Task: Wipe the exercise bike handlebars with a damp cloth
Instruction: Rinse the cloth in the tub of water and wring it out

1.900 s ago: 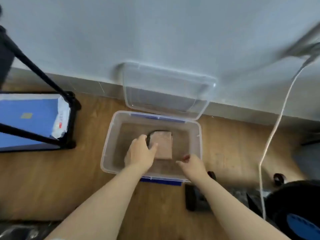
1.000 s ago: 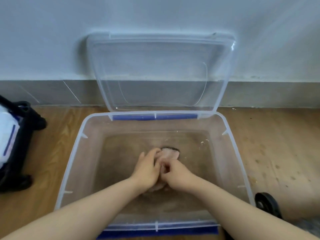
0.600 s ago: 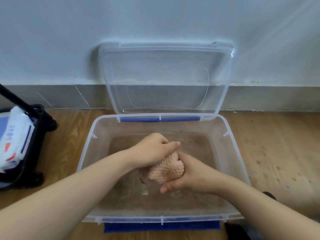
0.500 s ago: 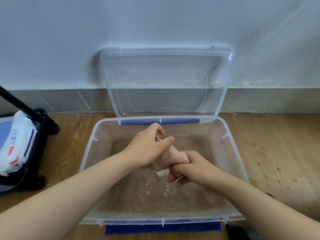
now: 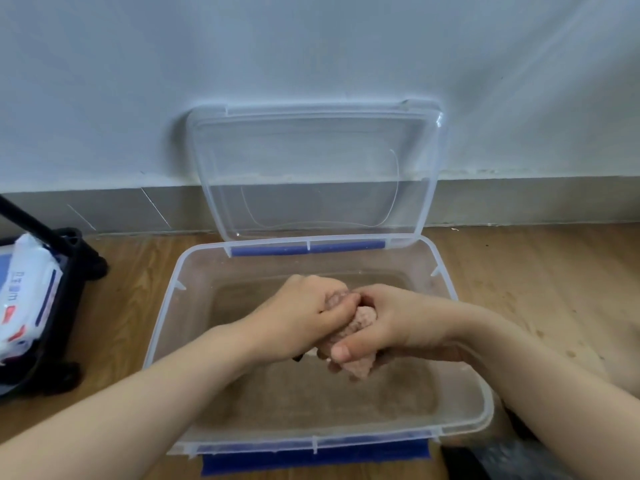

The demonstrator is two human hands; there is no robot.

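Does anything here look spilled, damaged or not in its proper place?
Only a small thing: the wooden floor right of the bin carries scattered dark specks, perhaps drops or old stains; I cannot tell. The lid leans open against the wall, and the left hand and right hand hold the cloth over the bin.

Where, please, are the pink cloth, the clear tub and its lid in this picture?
pink cloth [image 5: 362, 320]: head view, on its bunched, exposed middle.
clear tub [image 5: 346, 438]: head view, on its near rim.
lid [image 5: 311, 174]: head view, on the middle of its clear panel.
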